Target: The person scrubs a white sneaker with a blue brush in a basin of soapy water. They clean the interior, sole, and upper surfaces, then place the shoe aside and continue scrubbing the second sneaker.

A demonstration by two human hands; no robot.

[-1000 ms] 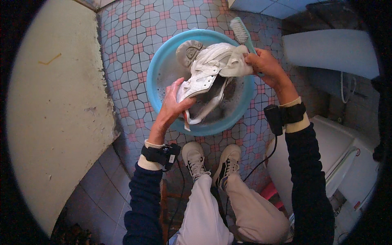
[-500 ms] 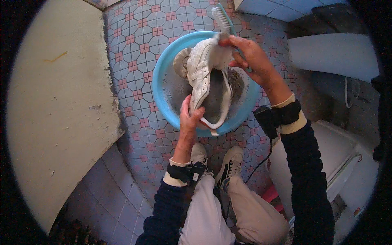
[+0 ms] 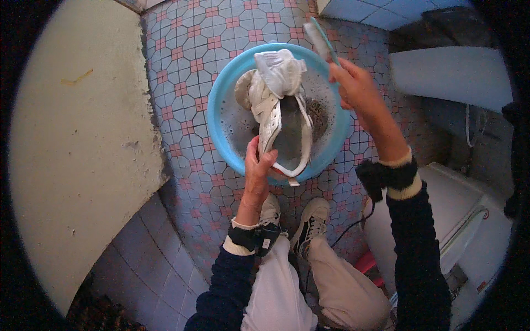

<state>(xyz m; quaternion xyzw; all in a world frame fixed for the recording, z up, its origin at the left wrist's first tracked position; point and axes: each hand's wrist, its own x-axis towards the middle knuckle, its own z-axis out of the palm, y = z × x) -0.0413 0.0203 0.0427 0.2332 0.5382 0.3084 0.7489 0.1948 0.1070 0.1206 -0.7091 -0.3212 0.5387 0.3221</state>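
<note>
A white sneaker (image 3: 269, 113) is held over a light blue basin (image 3: 216, 122) of sudsy grey water. My left hand (image 3: 257, 168) grips its near end, thumb and fingers on either side of the upper. The shoe's white tongue (image 3: 280, 71) is folded back toward the far side, and its opening faces up. Off the far right of the basin, my right hand (image 3: 356, 88) is closed round the handle of a scrub brush (image 3: 321, 41) with a green back and white bristles. The brush is apart from the shoe. Something patterned and brownish (image 3: 317, 113) lies in the water, partly hidden.
Patterned blue and pink tiles (image 3: 190, 83) cover the floor. A rough-edged pale panel (image 3: 83, 121) stands at the left. On the right are a white appliance (image 3: 441, 220) and a pale ledge (image 3: 450, 77). A dark cable (image 3: 353, 225) hangs near my right wrist. My feet stand just before the basin.
My right hand has drawn back to the right from the shoe, taking the brush off it. The tongue now lies folded over at the far side. My left hand keeps its grip.
</note>
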